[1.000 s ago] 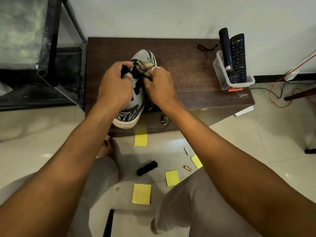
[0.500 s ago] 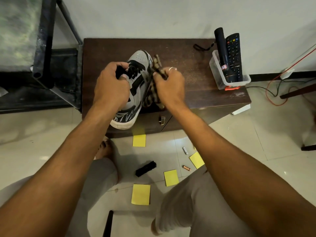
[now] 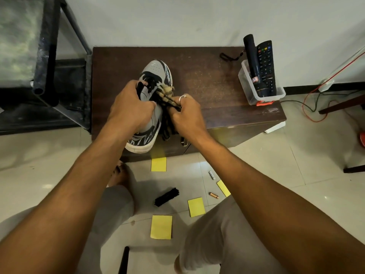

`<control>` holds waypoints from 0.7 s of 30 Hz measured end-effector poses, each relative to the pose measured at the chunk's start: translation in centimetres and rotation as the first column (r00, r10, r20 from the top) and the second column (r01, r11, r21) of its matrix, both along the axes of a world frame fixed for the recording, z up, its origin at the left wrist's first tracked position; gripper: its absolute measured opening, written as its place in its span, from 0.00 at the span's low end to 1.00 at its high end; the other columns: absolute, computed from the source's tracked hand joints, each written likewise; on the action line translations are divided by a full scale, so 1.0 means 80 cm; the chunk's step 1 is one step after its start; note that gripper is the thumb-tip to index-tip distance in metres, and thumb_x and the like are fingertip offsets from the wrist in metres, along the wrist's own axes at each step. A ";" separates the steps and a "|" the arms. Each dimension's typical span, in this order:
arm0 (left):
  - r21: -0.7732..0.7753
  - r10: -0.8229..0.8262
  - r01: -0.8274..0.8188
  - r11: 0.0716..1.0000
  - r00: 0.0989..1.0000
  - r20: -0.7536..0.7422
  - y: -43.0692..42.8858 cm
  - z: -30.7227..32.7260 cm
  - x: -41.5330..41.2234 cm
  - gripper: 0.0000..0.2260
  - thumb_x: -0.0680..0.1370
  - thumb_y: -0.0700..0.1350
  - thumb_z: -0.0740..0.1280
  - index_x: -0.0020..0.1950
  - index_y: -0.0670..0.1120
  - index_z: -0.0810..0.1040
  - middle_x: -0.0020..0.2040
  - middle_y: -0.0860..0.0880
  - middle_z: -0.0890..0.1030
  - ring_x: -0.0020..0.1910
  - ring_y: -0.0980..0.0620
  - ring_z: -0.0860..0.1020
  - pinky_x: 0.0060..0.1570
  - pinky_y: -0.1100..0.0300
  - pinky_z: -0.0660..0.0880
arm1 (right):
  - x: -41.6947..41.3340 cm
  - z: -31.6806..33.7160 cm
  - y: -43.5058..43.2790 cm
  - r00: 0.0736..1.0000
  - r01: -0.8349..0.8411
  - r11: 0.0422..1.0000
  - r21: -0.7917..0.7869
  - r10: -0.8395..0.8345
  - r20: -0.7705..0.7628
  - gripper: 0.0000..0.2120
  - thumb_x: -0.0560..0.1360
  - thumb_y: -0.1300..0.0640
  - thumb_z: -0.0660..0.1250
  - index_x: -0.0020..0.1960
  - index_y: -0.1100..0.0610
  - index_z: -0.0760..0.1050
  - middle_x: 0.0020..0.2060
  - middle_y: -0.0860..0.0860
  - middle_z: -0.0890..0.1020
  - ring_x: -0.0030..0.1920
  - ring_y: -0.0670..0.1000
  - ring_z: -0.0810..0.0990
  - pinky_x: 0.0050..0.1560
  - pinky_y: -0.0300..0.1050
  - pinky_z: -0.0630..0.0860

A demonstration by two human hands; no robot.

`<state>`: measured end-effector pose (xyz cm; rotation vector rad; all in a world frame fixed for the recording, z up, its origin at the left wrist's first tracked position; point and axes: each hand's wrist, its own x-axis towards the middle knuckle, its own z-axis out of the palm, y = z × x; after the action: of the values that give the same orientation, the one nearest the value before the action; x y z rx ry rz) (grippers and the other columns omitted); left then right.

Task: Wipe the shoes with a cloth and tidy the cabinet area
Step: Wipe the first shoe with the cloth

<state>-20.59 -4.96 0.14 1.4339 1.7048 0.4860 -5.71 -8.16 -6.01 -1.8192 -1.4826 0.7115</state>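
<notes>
Shoe (image 3: pixel 156 76) grey-black, white sole; left hand (image 3: pixel 130 107) grips it, right hand (image 3: pixel 187 113) clutches cloth (image 3: pixel 167 95).

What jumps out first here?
A grey-and-black sneaker sits on the dark wooden cabinet, gripped by the left hand while the right hand presses a striped cloth to its side. Yellow sticky notes litter the tiled floor below; a clear tub at the cabinet's right end holds a remote and torch.

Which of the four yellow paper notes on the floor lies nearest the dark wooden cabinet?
The yellow note right at the cabinet's front, below the grey sneaker; others lie farther away.
</notes>
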 end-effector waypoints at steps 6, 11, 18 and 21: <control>-0.001 -0.003 0.003 1.000 1.000 0.015 0.000 -0.001 -0.003 0.20 0.78 0.47 0.70 0.68 0.59 0.71 0.60 0.54 0.79 0.57 0.49 0.78 0.54 0.50 0.75 | -0.002 0.006 0.047 0.994 0.017 0.989 0.148 -0.032 0.103 0.06 0.78 0.64 0.67 0.46 0.63 0.82 0.43 0.50 0.73 0.38 0.42 0.71 0.37 0.28 0.68; -0.008 0.006 -0.006 1.000 1.000 0.024 0.001 0.001 -0.002 0.19 0.78 0.47 0.70 0.67 0.58 0.72 0.60 0.54 0.79 0.57 0.48 0.78 0.56 0.49 0.76 | -0.004 0.014 0.027 0.984 -0.122 0.987 0.104 0.107 0.144 0.04 0.78 0.65 0.68 0.49 0.63 0.82 0.46 0.49 0.73 0.40 0.41 0.72 0.40 0.27 0.68; -0.025 -0.003 0.004 1.000 1.000 0.028 0.001 0.006 -0.004 0.19 0.79 0.48 0.69 0.68 0.58 0.71 0.58 0.54 0.78 0.56 0.47 0.77 0.52 0.52 0.73 | 0.024 0.031 -0.004 0.983 -0.179 0.953 -0.246 0.181 -0.015 0.10 0.77 0.63 0.69 0.36 0.59 0.78 0.29 0.47 0.77 0.27 0.42 0.72 0.29 0.36 0.68; -0.030 -0.012 0.012 0.999 1.000 0.026 0.000 0.005 -0.004 0.18 0.80 0.49 0.68 0.69 0.58 0.70 0.57 0.54 0.78 0.55 0.47 0.78 0.50 0.52 0.72 | 0.025 0.028 0.006 0.991 0.067 0.992 -0.109 -0.078 -0.107 0.09 0.78 0.60 0.69 0.39 0.53 0.81 0.36 0.47 0.80 0.34 0.41 0.76 0.32 0.32 0.69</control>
<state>-20.90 -4.99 0.57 1.4097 1.6758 0.4680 -3.69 -7.71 -3.75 -1.8698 -1.3221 0.8547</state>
